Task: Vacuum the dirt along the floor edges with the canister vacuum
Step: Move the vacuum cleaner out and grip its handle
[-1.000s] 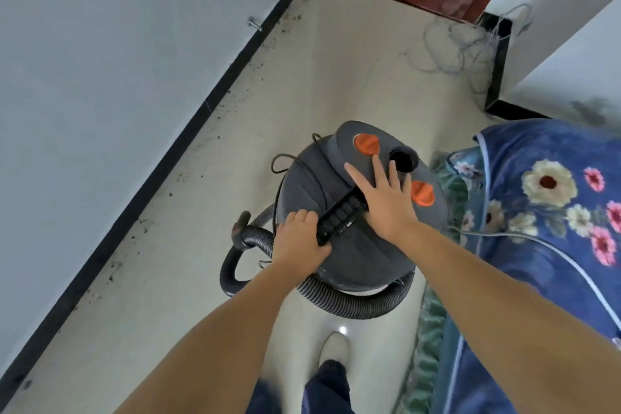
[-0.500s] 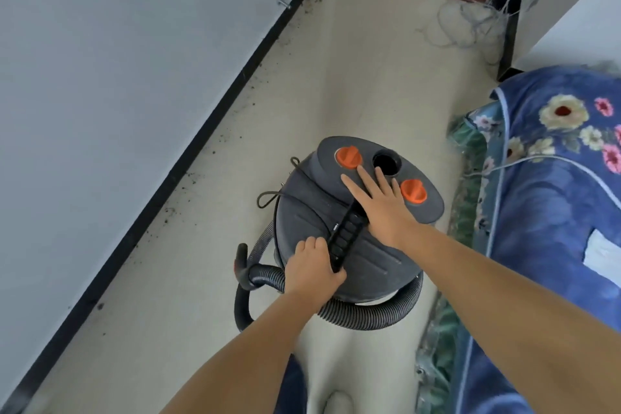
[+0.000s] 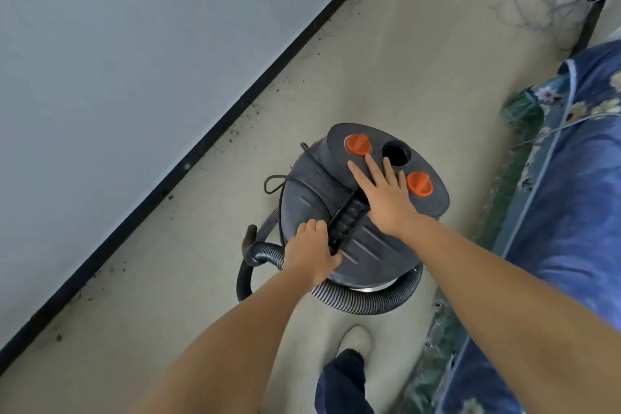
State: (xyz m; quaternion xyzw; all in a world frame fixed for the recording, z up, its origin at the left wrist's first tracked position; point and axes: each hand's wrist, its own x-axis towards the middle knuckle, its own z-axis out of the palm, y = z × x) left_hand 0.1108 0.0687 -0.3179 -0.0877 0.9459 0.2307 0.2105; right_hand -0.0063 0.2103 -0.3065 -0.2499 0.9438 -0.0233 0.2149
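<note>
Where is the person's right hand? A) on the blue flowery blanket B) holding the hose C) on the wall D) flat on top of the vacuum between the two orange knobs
D: the right hand lies flat with straight fingers on the vacuum lid, between the two orange knobs.

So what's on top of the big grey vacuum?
Two orange knobs, a round hole, a black handle and both hands. The right hand hides part of the lid.

Beige floor (image 3: 386,54): canister vacuum (image 3: 356,212) standing, ribbed hose (image 3: 363,299) coiled, dirt (image 3: 235,134) along baseboard.
</note>
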